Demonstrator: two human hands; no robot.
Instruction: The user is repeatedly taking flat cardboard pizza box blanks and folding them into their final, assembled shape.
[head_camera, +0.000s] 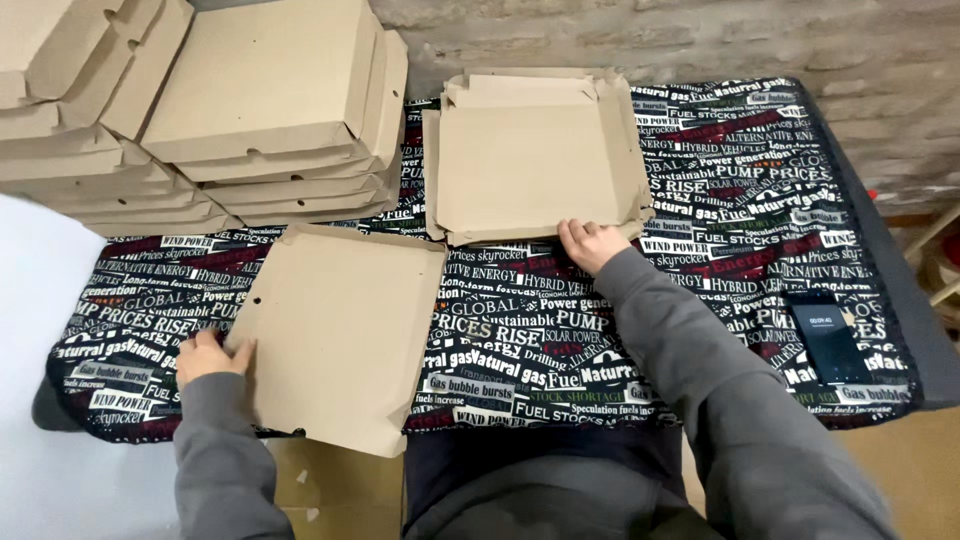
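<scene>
Fingers (578, 236) of right hand (592, 245) touch flat cardboard stack (530, 160), near edge.

A black cloth (640, 330) printed with lettering covers the counter. At its far left corner rise piled folded cardboard boxes (200, 110); a dark phone (828, 340) lies near its right edge.

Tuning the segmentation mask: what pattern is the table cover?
Black table cover printed all over with white, red and green lettering; head view shows it best.

Soft, even indoor light, faint shadows, no glare; sharp focus throughout, with slight wide-angle bending at the edges.
</scene>
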